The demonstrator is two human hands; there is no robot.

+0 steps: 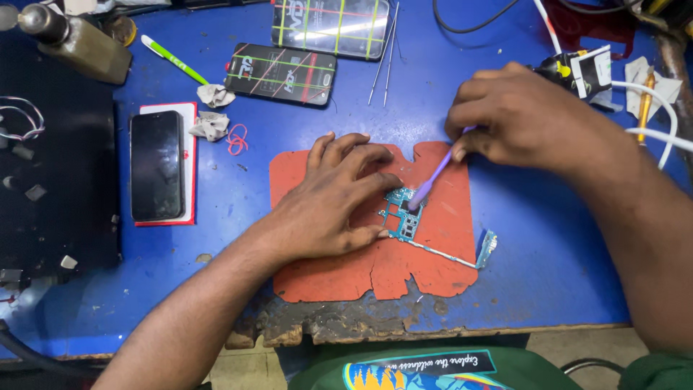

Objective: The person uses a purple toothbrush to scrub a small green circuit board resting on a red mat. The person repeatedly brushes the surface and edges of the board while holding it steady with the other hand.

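A small blue-green phone circuit board [404, 222] lies on an orange-red mat [317, 278] near the blue table's front edge. My left hand [333, 198] rests flat on the mat, with fingertips pinning the board's left side. My right hand [514, 119] grips a purple brush [430, 180] like a pen. Its tip touches the top of the board. A thin strip runs from the board to a small connector piece [487, 250] at the mat's right edge.
A black phone [156, 165] on a red-edged white card lies at left. Two phones with striped screens [281, 73] [330, 26], tweezers [384, 54], a green-white pen [173, 60], crumpled tissues [209, 126], a bottle [76, 42] and white cables [653, 94] lie farther back.
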